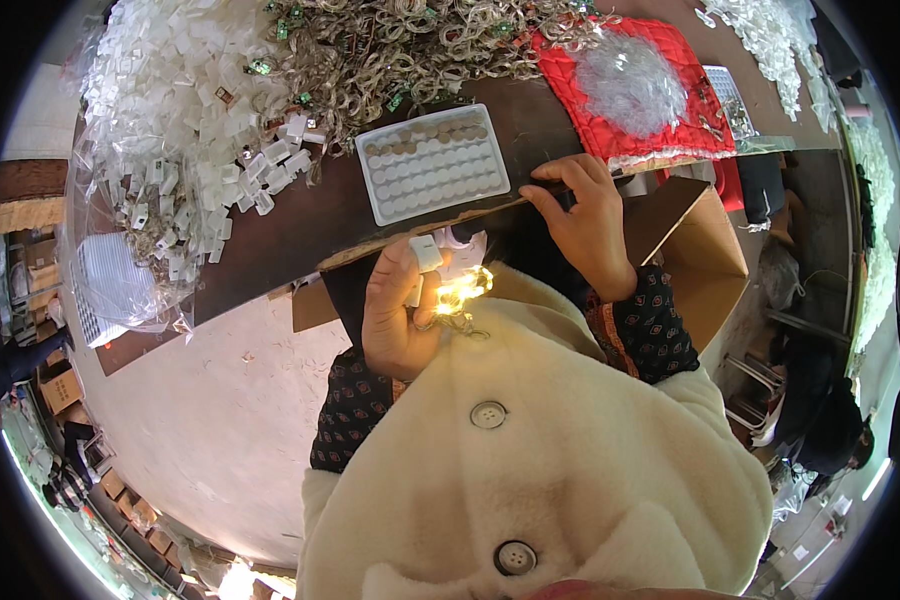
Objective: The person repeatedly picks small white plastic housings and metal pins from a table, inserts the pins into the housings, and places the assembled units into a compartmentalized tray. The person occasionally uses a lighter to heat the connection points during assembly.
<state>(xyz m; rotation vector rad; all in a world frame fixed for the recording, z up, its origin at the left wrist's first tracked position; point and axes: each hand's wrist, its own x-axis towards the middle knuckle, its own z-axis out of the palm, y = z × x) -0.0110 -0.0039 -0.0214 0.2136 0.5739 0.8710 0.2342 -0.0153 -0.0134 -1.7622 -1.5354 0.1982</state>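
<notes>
Has a heap of white cases (170,90) beyond and left of the left hand (398,310); clamps that hand on a white box (426,253), with a tray (440,207) beyond on the worktop (295,230) and lit string lights (460,290) just right; holds the right hand (588,215) with thumb and forefinger slightly apart, near a red cloth (570,90).

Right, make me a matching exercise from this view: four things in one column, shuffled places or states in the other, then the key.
Column one
1. Left hand
2. Right hand
3. White tray
4. Red quilted cloth

Column two
A. lies under a clear, shiny heap
B. is at the near edge of the brown table
C. holds a small white case, with glowing string lights beside it
D. contains rows of small round discs

Right pairs: 1-C, 2-B, 3-D, 4-A.
</notes>
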